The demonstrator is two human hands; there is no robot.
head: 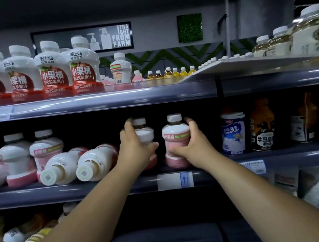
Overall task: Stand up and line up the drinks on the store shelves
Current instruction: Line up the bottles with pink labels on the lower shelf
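On the middle shelf (83, 191), two upright white-and-pink drink bottles stand side by side. My left hand (132, 144) grips the left bottle (145, 131) around its body. My right hand (191, 144) grips the right bottle (175, 136), whose label faces me. To their left, two bottles of the same kind lie on their sides, caps toward me: one fallen bottle (59, 169) and a second fallen bottle (95, 163). Behind them two more pink bottles (45, 148) stand upright.
The top shelf holds a row of white-and-red apple juice bottles (52, 70) and a lone white bottle (121, 69). A blue-and-white can (233, 133) and a dark orange-capped bottle (262, 127) stand right of my hands. The bottom shelf shows fallen bottles (17, 241) at the left.
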